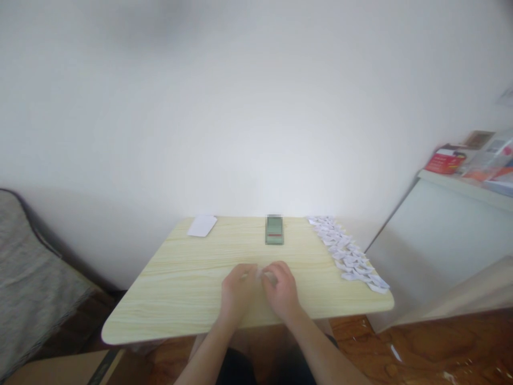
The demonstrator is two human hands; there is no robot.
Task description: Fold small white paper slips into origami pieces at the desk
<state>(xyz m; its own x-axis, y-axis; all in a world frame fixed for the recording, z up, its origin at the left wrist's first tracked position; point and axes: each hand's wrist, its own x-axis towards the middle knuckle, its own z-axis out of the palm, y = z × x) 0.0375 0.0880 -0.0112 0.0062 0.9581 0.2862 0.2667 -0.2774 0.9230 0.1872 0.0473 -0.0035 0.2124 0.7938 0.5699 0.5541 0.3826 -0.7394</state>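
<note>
My left hand [237, 290] and my right hand [281, 289] rest close together on the light wooden table [180, 289], fingers curled inward. Between their fingertips sits a small white piece of paper [260, 275], pinched by both hands and mostly hidden by them. A row of several small folded white paper shapes [348, 254] lies along the table's right side. A small stack of white paper [202, 225] lies at the far left corner.
A green rectangular object [274, 231], blurred, stands at the table's far edge by the white wall. A white cabinet [441, 240] with boxes on top is at the right. A grey cushion [28, 283] is at the left. The floor is reddish wood.
</note>
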